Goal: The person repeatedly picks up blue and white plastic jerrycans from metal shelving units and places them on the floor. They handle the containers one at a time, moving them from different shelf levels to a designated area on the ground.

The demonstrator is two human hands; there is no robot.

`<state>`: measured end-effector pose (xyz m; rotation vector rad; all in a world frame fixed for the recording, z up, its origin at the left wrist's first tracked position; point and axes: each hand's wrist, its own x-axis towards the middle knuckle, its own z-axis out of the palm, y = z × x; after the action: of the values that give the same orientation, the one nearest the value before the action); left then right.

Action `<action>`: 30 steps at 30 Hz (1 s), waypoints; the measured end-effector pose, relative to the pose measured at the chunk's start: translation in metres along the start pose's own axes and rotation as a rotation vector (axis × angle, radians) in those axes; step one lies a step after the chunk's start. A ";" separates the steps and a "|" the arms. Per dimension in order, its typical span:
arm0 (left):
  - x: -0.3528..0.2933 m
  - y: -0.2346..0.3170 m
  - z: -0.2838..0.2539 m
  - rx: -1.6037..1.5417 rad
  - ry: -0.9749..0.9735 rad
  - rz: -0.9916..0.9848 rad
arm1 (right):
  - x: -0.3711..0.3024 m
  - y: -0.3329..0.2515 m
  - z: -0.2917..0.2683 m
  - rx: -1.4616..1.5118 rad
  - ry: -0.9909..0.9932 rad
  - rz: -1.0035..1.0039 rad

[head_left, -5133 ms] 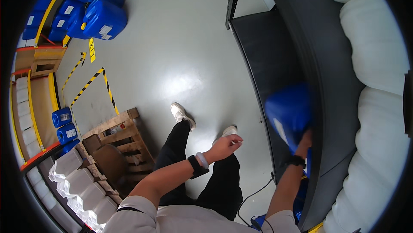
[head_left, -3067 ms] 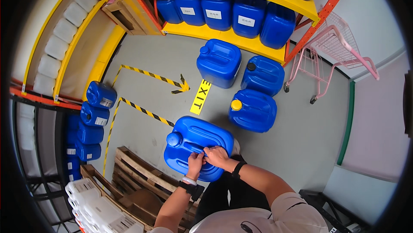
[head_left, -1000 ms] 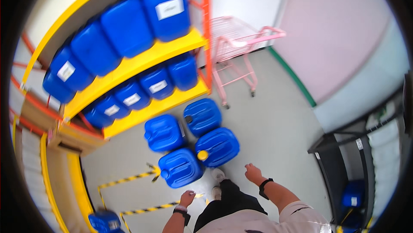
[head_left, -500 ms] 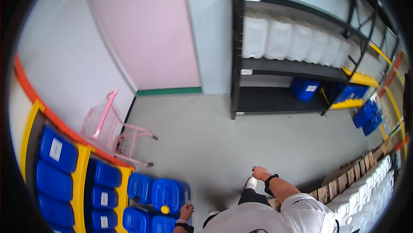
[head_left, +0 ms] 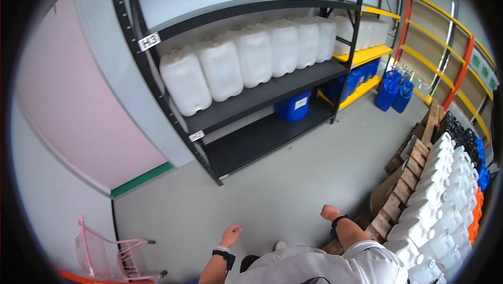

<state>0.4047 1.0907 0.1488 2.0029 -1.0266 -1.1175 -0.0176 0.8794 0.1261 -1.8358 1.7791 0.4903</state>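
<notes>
My left hand (head_left: 230, 236) is held out low in front of my body, above the grey floor. Its fingers are loosely curled, with no object seen in them. Further right, my right hand (head_left: 330, 212) is also up over the floor, fingers folded in and nothing visible in its grasp. Both wrists wear dark bands. Neither hand touches anything. Nearest to the right hand is a row of wooden pallets (head_left: 403, 189). Ahead stands a black shelf rack (head_left: 272, 92) carrying several white jerrycans (head_left: 257, 56), with a blue jerrycan (head_left: 293, 108) on its bottom shelf.
A pink shopping cart (head_left: 107, 250) stands at the lower left by the wall. White canisters (head_left: 427, 200) line the right side behind the pallets. Two blue jerrycans (head_left: 389, 91) sit on the floor at the far right, near an orange and yellow rack (head_left: 458, 74).
My view has swung right, bringing the black rack nearer and the pink cart to the lower left. My left hand has come forward, away from the blue jerrycans, which have left view.
</notes>
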 end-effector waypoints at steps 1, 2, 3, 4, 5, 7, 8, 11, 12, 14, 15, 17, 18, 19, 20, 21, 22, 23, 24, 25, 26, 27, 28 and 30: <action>0.018 0.009 0.003 -0.012 -0.023 0.011 | 0.004 0.003 -0.009 0.018 0.015 0.018; 0.033 0.012 0.008 -0.023 -0.050 0.012 | 0.004 0.005 -0.017 0.020 -0.008 0.007; 0.050 0.015 0.012 0.015 -0.064 0.032 | 0.005 0.006 -0.025 0.021 -0.032 -0.009; 0.066 0.019 0.016 0.054 -0.084 0.053 | 0.007 0.009 -0.030 0.025 -0.059 -0.019; 0.080 0.022 0.021 0.091 -0.100 0.071 | 0.011 0.011 -0.031 0.012 -0.088 -0.008; 0.103 0.040 0.031 0.076 -0.163 0.021 | 0.024 0.022 -0.025 -0.015 -0.140 0.021; 0.113 0.052 0.035 0.068 -0.194 -0.004 | 0.031 0.027 -0.022 -0.014 -0.155 0.018; 0.148 0.051 0.033 0.104 -0.189 -0.024 | 0.061 0.013 -0.034 -0.023 -0.199 -0.037; 0.166 0.054 0.034 0.131 -0.180 -0.007 | 0.075 0.010 -0.042 -0.013 -0.207 -0.035; 0.197 0.058 0.037 0.166 -0.191 -0.018 | 0.107 0.006 -0.063 -0.025 -0.201 -0.049; 0.213 0.066 0.039 0.182 -0.200 -0.025 | 0.127 0.004 -0.072 -0.046 -0.189 -0.060; 0.250 0.090 0.045 0.207 -0.242 -0.012 | 0.166 0.012 -0.089 -0.081 -0.156 -0.074; 0.265 0.100 0.045 0.219 -0.251 -0.019 | 0.184 0.004 -0.107 -0.054 -0.138 -0.083; 0.278 0.114 0.046 0.245 -0.238 0.004 | 0.199 -0.006 -0.127 -0.028 -0.124 -0.087; 0.295 0.129 0.047 0.270 -0.225 0.026 | 0.213 -0.015 -0.147 -0.001 -0.109 -0.090; 0.310 0.145 0.049 0.294 -0.208 0.052 | 0.224 -0.028 -0.169 0.042 -0.069 -0.097; 0.325 0.157 0.052 0.281 -0.209 0.062 | 0.235 -0.041 -0.190 0.087 -0.029 -0.107; 0.340 0.169 0.057 0.268 -0.208 0.072 | 0.245 -0.051 -0.208 0.131 0.010 -0.119; 0.355 0.182 0.060 0.263 -0.210 0.088 | 0.257 -0.055 -0.220 0.141 0.014 -0.115; 0.365 0.194 0.065 0.226 -0.216 0.097 | 0.269 -0.060 -0.233 0.149 0.016 -0.114; 0.375 0.205 0.072 0.189 -0.218 0.104 | 0.281 -0.063 -0.246 0.156 0.017 -0.117; 0.387 0.214 0.076 0.149 -0.214 0.112 | 0.295 -0.066 -0.257 0.118 0.005 -0.134; 0.397 0.218 0.078 0.152 -0.198 0.111 | 0.307 -0.066 -0.265 0.076 -0.007 -0.156; 0.411 0.227 0.085 0.148 -0.161 0.100 | 0.339 -0.064 -0.280 -0.041 -0.054 -0.213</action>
<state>0.3956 0.6140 0.1266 1.9751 -1.3115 -1.1945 0.0396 0.4398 0.1537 -1.9936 1.5262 0.4918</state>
